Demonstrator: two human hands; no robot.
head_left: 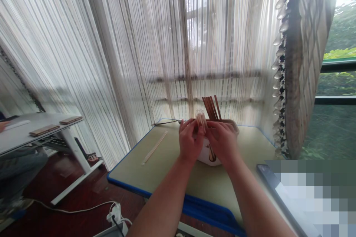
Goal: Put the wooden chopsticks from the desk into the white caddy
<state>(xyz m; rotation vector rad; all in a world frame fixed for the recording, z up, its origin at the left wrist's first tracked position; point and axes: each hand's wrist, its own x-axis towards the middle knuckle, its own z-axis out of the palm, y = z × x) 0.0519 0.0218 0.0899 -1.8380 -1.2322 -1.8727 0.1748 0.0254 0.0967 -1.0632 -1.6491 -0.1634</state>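
My left hand (191,139) is closed around a small bundle of pale sticks in clear plastic (201,121), which look like wrapped disposable chopsticks. My right hand (222,137) meets it from the other side, its fingers closed at the bundle's lower part. Both hands are over a white container (204,155); a spoon (212,154) shows at its front, partly hidden by my right hand. Just behind, several brown chopsticks (211,107) stand upright by a tan container rim (235,124). A pale wrapped pair of chopsticks (155,147) lies on the table to the left.
The tabletop (133,170) has a blue edge. A dark thin utensil (167,122) lies at its back left. At the right edge sits a tablet-like device (275,189). A second table (55,118), with a person's hand at its far end, stands left. Behind hangs a striped curtain (155,44).
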